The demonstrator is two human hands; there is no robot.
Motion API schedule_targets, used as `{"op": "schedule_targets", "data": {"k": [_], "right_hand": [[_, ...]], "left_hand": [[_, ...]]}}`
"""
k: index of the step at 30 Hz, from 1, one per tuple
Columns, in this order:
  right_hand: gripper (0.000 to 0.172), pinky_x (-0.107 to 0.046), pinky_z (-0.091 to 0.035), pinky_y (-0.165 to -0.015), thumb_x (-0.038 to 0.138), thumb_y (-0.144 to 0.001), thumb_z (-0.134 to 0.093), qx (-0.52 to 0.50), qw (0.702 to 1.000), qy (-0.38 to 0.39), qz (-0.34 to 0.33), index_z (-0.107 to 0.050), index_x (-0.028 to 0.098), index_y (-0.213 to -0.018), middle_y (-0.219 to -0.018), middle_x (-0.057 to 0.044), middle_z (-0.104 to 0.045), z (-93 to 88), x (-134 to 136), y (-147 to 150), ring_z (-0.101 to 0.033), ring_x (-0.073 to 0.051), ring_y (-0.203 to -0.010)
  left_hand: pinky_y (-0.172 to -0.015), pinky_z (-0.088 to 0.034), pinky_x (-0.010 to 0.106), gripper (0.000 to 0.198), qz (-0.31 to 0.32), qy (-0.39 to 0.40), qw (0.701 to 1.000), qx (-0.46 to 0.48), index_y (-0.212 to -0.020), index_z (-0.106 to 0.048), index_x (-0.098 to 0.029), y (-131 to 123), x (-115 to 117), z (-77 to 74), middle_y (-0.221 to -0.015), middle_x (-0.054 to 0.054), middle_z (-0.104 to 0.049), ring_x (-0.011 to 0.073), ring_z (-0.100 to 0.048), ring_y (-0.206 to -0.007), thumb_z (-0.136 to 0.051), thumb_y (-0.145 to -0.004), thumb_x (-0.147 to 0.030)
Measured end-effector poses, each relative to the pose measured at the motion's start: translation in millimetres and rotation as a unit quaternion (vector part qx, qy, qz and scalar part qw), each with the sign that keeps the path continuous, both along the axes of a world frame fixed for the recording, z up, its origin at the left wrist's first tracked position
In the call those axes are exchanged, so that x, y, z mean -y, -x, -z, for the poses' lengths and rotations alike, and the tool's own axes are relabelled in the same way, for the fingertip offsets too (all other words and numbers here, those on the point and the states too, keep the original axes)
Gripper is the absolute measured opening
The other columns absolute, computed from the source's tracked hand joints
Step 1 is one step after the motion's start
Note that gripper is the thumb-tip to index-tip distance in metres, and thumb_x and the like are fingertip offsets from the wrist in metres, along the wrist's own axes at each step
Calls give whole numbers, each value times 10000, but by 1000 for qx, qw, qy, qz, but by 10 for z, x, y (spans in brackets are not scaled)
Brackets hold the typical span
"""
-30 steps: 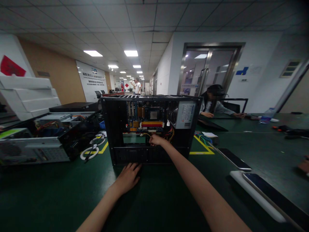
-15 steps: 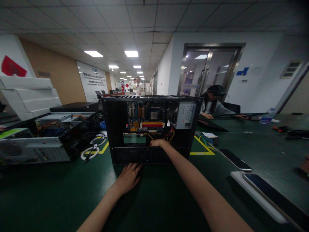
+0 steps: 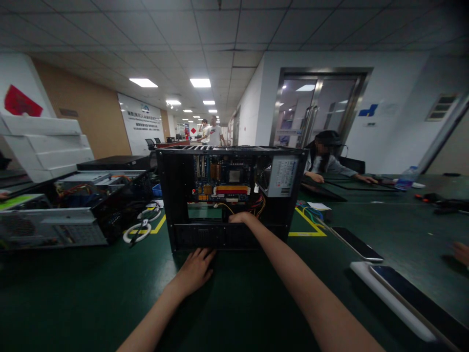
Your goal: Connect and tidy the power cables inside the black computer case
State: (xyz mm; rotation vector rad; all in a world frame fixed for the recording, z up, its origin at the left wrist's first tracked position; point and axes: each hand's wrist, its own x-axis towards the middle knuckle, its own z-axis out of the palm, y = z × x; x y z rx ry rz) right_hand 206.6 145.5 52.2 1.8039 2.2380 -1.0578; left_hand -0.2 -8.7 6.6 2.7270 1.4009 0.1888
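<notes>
An open black computer case [image 3: 200,235] stands in front of me on the green table [image 3: 234,303]. Inside it are a motherboard [image 3: 234,174] with red and yellow memory slots, a silver power supply [image 3: 285,176] at the upper right, and loose cables [image 3: 261,208]. My left hand [image 3: 198,267] lies flat on the table with fingers spread, its tips at the case's lower edge. My right hand [image 3: 240,217] reaches over the lower panel into the case, beside a thin yellow wire [image 3: 224,205]. Its fingers are bent down behind the panel, so whatever they touch or hold is hidden.
Another opened computer case [image 3: 73,215] and a coiled white cable [image 3: 137,232] lie to the left. Dark phone-like slabs [image 3: 357,243] rest at the right. Across the table sits a person [image 3: 326,156] near a water bottle [image 3: 406,177]. Another hand [image 3: 460,253] shows at the right edge.
My hands and the case stay nearly in place. The seated person's arm has shifted, people in the background have moved, and the hand at the right edge has moved slightly.
</notes>
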Motion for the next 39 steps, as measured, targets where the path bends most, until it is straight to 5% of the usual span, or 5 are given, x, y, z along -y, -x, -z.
{"op": "schedule_targets", "data": {"k": [13,21,27,32,39], "right_hand": [[97,-211,-417,-528,196,-632,-563,-52,992,-111,-14,-601,127,-690,-613,-15,-587,49,-65,54,-544,-132,-559],[307,-192,-340,-400,240,-807,-375,-155,973,-156,70,-510,134,-552,-336,14,-393,-77,43,93,-413,-102,-340],[193,-172,-311,-346,222,-810,-376,-327,914,-173,166,-474,150,-660,-362,56,-363,-140,46,65,-356,-76,-301],[103,-174,-381,-410,244,-817,-380,-441,863,-70,235,-438,160,-828,-475,54,-437,-193,107,23,-434,-68,-354],[115,-251,-451,-586,180,-836,-345,-446,826,100,330,-444,154,-783,-666,-16,-532,-213,125,-133,-537,-96,-532]], "left_hand": [[-941,-289,390,524,-1,2,1000,4,-1268,-301,-244,7,-11,20,-1266,53,-379,232,-325,-1155,-422,-758,-254],[-939,-293,370,518,9,-17,1000,6,-1266,-312,-229,16,-37,62,-1260,58,-390,227,-334,-1145,-422,-761,-264],[-944,-288,384,522,4,-6,1000,2,-1269,-305,-239,9,-28,34,-1272,53,-378,229,-321,-1159,-418,-760,-262],[-939,-294,383,522,-1,3,1000,1,-1268,-306,-243,-3,-4,-4,-1275,51,-377,233,-323,-1162,-414,-758,-253],[-938,-297,390,510,-2,5,1000,1,-1266,-315,-231,0,16,-37,-1273,59,-381,234,-331,-1155,-412,-766,-262]]}}
